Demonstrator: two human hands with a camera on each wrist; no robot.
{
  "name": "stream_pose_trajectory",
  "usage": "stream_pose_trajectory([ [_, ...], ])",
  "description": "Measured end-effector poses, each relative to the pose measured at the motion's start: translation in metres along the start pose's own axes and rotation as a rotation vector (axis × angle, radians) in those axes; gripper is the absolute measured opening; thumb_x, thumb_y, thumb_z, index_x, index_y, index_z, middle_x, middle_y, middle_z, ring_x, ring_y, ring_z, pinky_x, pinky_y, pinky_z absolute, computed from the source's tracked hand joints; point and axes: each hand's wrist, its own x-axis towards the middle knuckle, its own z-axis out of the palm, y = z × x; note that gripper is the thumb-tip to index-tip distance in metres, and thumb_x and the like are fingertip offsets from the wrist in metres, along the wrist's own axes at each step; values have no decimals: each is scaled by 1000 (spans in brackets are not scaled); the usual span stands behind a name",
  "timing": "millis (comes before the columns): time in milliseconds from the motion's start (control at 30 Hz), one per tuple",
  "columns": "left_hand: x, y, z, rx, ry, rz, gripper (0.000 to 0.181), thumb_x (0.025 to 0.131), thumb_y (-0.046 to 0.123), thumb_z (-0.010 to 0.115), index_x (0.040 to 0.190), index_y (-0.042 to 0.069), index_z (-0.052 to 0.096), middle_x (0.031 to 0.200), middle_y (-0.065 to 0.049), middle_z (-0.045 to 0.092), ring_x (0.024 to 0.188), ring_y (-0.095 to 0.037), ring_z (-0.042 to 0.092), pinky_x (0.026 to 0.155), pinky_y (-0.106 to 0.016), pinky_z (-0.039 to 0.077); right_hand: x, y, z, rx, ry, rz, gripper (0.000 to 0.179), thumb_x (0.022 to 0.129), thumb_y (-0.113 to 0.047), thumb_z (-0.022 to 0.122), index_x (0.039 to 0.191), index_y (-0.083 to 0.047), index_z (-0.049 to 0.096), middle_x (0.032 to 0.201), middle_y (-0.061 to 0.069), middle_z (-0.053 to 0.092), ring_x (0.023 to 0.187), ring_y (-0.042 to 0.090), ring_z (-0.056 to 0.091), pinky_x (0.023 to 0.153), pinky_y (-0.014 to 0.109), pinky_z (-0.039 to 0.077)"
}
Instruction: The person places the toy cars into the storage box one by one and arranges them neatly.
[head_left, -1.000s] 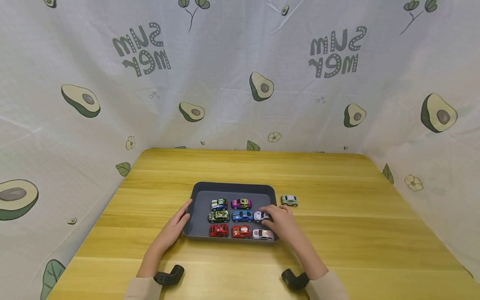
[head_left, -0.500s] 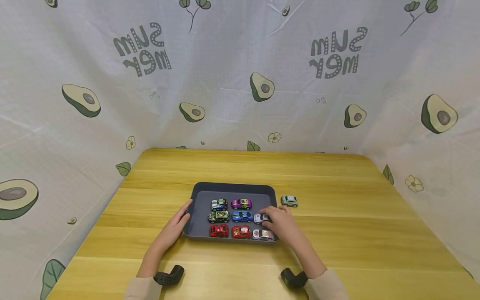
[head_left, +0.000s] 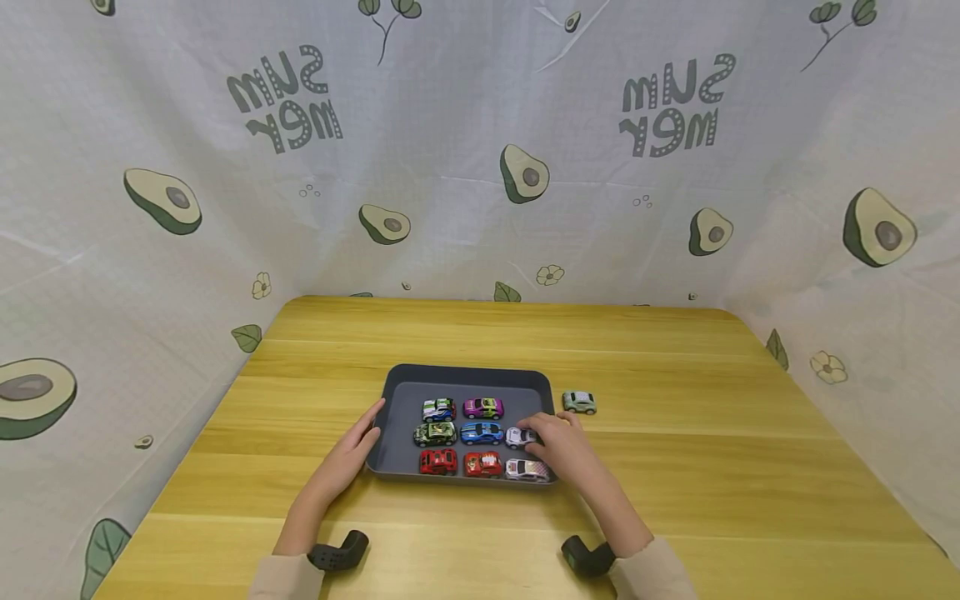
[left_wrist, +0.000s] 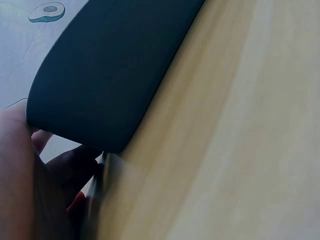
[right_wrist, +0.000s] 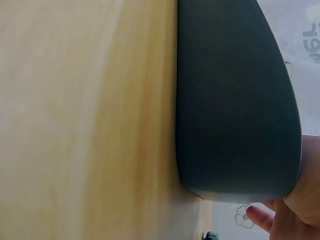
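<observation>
A dark grey tray (head_left: 450, 377) holds several toy cars in rows. My right hand (head_left: 564, 443) reaches over its right wall, thumb and fingers around a white toy car (head_left: 519, 437) at the right end of the middle row; part of that car is hidden. Left of it stand a blue car (head_left: 482, 432) and a camouflage car (head_left: 435, 433). The front row has a red car (head_left: 438, 462), a red-and-white car (head_left: 482, 464) and a pale patterned car (head_left: 527, 470). My left hand (head_left: 347, 457) rests along the tray's left wall, fingers extended.
A pale green toy car (head_left: 579, 402) stands on the wooden table (head_left: 675, 467) just right of the tray. In the tray's back row are a white, blue and green car (head_left: 438, 409) and a purple car (head_left: 483, 407). A printed curtain (head_left: 450, 125) surrounds the table.
The white car has shifted slightly left with my right hand, and the blue and camouflage cars have slid left along with it. My left hand and the tray stay put.
</observation>
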Motion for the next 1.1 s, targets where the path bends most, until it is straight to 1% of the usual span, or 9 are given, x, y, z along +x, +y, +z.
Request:
stream_pose_trajectory([
  [167,0,0,0,-10,-1,3,50,98,36,35,145,25,21,153,-10,14,140,-33,14,113,-52,14,-1,1,0,16,13,5,28,75,-16,71,102,-11,67,101,4,68,100,21,61,97,48,35],
  [333,1,0,0,-6,3,5,50,98,35,35,146,25,21,153,-10,14,140,-33,15,113,-51,14,-2,4,0,74,30,29,33,76,-18,71,107,-9,65,105,5,67,102,22,61,99,49,34],
  [500,1,-1,0,2,3,3,50,98,35,34,145,25,21,153,-10,15,140,-33,15,113,-52,14,-3,6,-3,133,102,28,35,77,-17,70,111,-8,63,108,6,66,106,26,59,98,51,34],
  [700,0,-1,1,5,3,0,50,98,36,35,145,26,21,153,-10,15,140,-32,15,113,-52,14,-3,11,-8,132,185,33,37,77,-17,70,113,-8,63,112,9,64,108,29,57,96,52,35],
  [867,1,-2,1,8,8,-2,50,98,35,35,145,26,21,153,-10,15,139,-33,16,113,-52,14,-4,18,-13,156,229,56,40,77,-17,70,114,-6,62,111,14,64,107,32,57,95,54,34],
  [1000,1,-2,1,9,14,-5,50,98,35,35,145,26,22,153,-10,16,139,-33,16,112,-52,14,-3,28,-16,156,259,70,41,76,-15,71,114,-4,61,108,15,65,101,32,59,93,56,36],
  [1100,1,-1,1,7,15,-2,50,98,35,35,145,26,21,153,-10,16,139,-33,16,112,-53,14,-2,37,-17,146,277,91,41,77,-15,70,114,-2,60,108,17,64,101,34,58,91,57,37],
])
